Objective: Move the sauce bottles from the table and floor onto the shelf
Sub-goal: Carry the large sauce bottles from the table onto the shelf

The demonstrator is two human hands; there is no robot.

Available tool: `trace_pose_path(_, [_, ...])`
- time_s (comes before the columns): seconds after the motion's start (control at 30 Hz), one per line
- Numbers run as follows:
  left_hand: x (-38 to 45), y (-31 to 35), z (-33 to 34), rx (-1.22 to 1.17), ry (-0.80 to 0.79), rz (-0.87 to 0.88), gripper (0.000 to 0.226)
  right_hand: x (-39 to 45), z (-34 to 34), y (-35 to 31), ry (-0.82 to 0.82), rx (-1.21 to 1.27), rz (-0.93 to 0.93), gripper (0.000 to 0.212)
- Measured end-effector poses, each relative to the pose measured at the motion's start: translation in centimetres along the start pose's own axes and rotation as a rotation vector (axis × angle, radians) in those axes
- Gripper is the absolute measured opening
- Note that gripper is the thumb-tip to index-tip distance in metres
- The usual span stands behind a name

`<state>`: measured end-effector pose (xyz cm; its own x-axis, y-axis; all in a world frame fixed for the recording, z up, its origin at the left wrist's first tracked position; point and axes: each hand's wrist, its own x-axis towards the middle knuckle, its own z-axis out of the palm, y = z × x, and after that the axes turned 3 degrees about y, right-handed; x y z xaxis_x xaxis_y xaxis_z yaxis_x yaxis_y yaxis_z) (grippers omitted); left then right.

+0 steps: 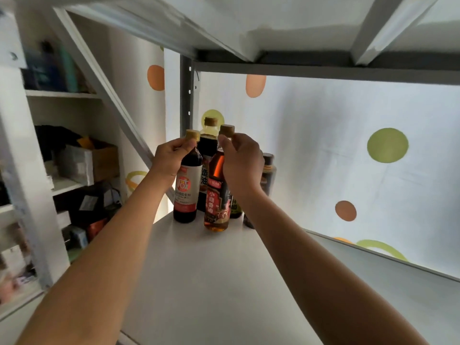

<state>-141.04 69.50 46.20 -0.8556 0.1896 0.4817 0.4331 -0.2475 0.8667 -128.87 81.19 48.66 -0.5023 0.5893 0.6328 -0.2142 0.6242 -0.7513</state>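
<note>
Head view, single entry. Shelf (211,282): white board, rear left corner stocked with sauce bottles grouped close against the polka-dot backdrop (348,145) and the grey upright post (186,95).

Item 1: dark soy sauce bottle (187,185), red-and-white label, tan cap; upright at the front left of the group, its base apparently on the board. Left hand (171,158) grips it at the neck just under the cap, fingers curled round; forearm reaches up and forward from lower left.

Item 2: sesame oil bottle (217,192), amber contents, red label, brown cap; beside item 1, leaning slightly, base at or just touching the board. Right hand (240,160) pinches its neck, thumb and fingers closed on it; forearm extends from lower right.

Item 3: taller soy sauce bottle (207,155) stands behind the two. Item 4: dark jar-like bottle (267,175) behind the right wrist. Item 5: small green-labelled bottle (236,207), mostly hidden.

Judgement: neck grips suit setting both bottles down upright in a tight row; release appears imminent, not yet made.

Side shelving (62,94) at left: boxes, blurred.
</note>
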Motion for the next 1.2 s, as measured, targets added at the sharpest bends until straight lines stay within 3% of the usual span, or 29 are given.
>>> trace_pose_path(0.33, [-1.1,-0.2,0.9,0.221,0.021,0.065,0.022,1.1,3.4,1.3,-0.036,-0.015,0.080,0.025])
trace_pose_path(0.53, [-2.0,-0.6,1.4,0.221,0.007,0.021,0.030,0.6,3.7,1.2,-0.030,0.005,0.093,0.030])
trace_pose_path(0.63, [-2.6,-0.3,1.2,0.269,0.007,0.060,0.023,0.7,3.3,1.1,-0.051,0.019,0.103,0.032])
trace_pose_path(0.8, [-4.7,0.9,0.5,0.360,-0.016,0.053,0.025,-0.2,1.7,0.5,-0.062,0.005,0.165,0.052])
trace_pose_path(1.0, [-11.4,3.1,-1.6,0.617,-0.067,0.213,0.049,-5.8,0.3,-0.5,-0.077,-0.137,-0.049,0.042])
trace_pose_path(1.1, [-15.1,2.6,-4.2,0.859,-0.127,0.323,0.055,-10.1,-0.3,-1.6,-0.205,-0.307,-0.216,0.053])
trace_pose_path(1.2, [-19.3,2.5,-7.0,1.017,-0.070,0.444,0.057,-14.9,-0.9,-2.9,-0.328,-0.456,-0.337,0.063])
